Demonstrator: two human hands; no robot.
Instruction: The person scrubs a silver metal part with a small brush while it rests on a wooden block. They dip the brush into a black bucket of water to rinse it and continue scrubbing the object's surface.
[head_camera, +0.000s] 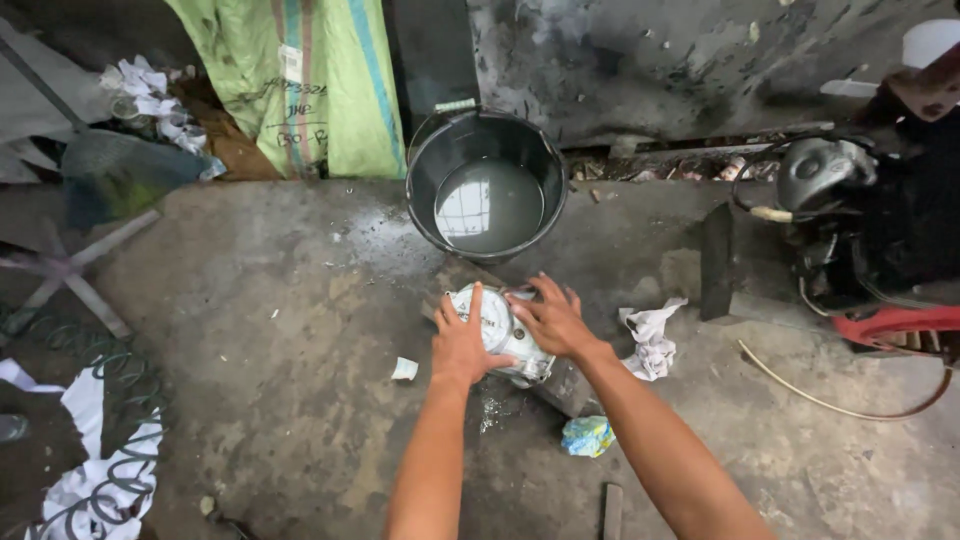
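Both hands press on a round white dial (497, 325) just below the bucket (487, 185) — left hand (462, 342) flat, fingers spread; right hand (551, 318) curled over its edge. Its face points up; long axis unclear.

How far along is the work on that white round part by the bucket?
Done: the bucket already holds water, and used rags lie on the concrete. In hand: left hand and right hand both press on the white round part, set on a block. Left: the part looks grimy at its rim; whether it has been rinsed cannot be told.
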